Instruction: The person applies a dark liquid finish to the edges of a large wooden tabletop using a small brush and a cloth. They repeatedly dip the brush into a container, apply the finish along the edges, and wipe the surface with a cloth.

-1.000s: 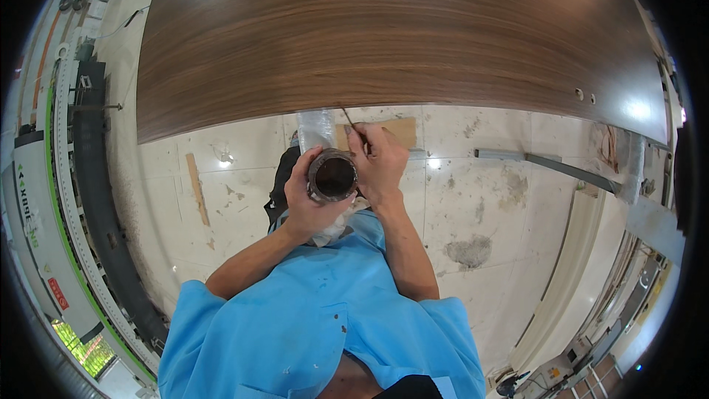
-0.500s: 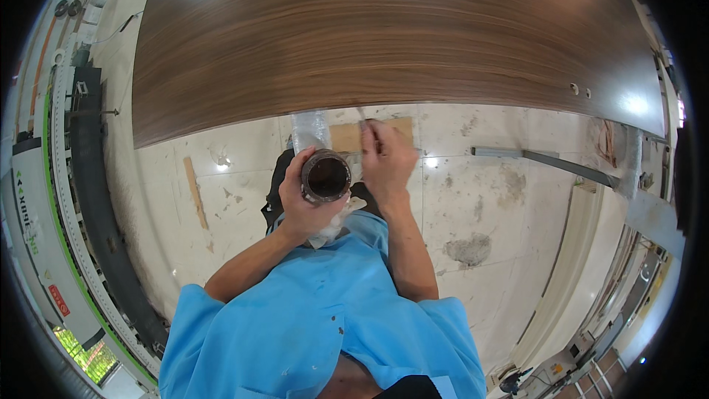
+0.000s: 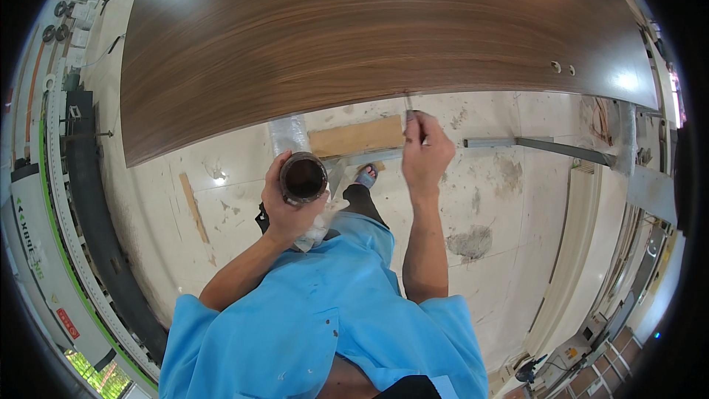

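Note:
My left hand (image 3: pixel 278 203) is wrapped round an open, round can (image 3: pixel 303 179) with a stained rim and something dark brown inside. Beneath that hand hangs a crumpled whitish cloth or tissue (image 3: pixel 313 230), partly hidden. My right hand (image 3: pixel 428 149) pinches a small thin brush (image 3: pixel 408 103), its tip up at the near edge of a large brown wood-grain panel (image 3: pixel 384 29). Whether the tip touches the edge is hard to tell. Two small pale-rimmed holes (image 3: pixel 563 69) show near the panel's right side.
A tan board (image 3: pixel 355 136) and clear plastic wrap (image 3: pixel 288 135) lie below the panel's edge. A grey metal bar (image 3: pixel 565 157) extends at right. Long machinery (image 3: pixel 111 199) runs along the left; pale stacked boards (image 3: pixel 565 258) stand right. A wood strip (image 3: pixel 193 207) lies on the stained tile floor.
My right hand has moved right along the panel's near edge with the brush. The can in my left hand has shifted slightly left in view. A sandalled foot now shows below.

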Tool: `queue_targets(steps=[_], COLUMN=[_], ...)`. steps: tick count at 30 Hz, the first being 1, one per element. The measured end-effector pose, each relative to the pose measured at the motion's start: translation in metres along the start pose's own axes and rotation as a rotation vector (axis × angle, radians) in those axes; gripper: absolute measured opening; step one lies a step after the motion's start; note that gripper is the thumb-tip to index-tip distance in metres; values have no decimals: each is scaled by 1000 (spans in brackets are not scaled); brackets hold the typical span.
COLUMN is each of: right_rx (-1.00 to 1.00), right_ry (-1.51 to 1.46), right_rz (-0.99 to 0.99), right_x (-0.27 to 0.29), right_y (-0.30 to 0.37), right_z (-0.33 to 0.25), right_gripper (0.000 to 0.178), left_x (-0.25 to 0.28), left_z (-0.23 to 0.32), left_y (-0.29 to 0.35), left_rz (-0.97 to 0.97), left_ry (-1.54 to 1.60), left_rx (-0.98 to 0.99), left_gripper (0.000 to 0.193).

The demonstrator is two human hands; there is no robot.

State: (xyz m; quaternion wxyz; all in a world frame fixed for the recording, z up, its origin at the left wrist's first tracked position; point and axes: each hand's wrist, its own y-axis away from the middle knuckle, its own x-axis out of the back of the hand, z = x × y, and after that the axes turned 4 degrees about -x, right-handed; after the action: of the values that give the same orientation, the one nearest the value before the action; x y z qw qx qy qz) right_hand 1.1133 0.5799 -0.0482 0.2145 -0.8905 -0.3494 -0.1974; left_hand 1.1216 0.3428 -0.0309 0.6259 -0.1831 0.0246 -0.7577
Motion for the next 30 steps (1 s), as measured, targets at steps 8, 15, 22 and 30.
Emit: queue_targets(steps=[8,15,22,30], right_rx=[-23,-205,-157,-240], right_ry=[-111,-83,-36,-159], right_rz=[64,72,-158,46], right_x=[9,29,26,40], right_y=[-7,-28,-22,-35], right_z=[8,21,17,31], right_gripper=[11,14,19,17], left_x=[1,1,1,3], left_z=[3,3,0,-1], left_y=[-3,-4,-3,-1], left_rz=[-13,-3,4,19], left_ry=[-30,-58,-65,-97], left_rx=[-57,-84,-55,-39], left_gripper=[81,79,77,76])
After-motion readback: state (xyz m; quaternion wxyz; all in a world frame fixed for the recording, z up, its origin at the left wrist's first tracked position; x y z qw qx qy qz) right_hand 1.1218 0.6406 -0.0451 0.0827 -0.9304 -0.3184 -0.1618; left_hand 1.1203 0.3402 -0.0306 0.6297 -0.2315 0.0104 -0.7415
